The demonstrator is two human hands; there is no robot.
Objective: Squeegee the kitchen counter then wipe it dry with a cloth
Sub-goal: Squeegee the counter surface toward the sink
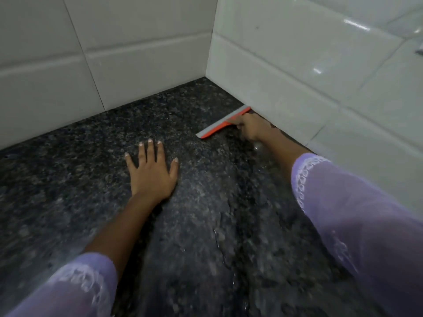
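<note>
An orange squeegee (219,124) with a grey rubber blade lies blade-down on the dark speckled granite counter (91,156), near the far right corner. My right hand (250,130) grips its handle from behind, close to the right tiled wall. My left hand (152,171) rests flat on the counter with fingers spread, to the left of and nearer than the squeegee. A wet streak with water beads runs down the counter between my arms. No cloth is in view.
White tiled walls (142,53) meet in a corner just beyond the squeegee; the right wall (320,72) runs alongside my right arm. Lilac sleeves cover both forearms.
</note>
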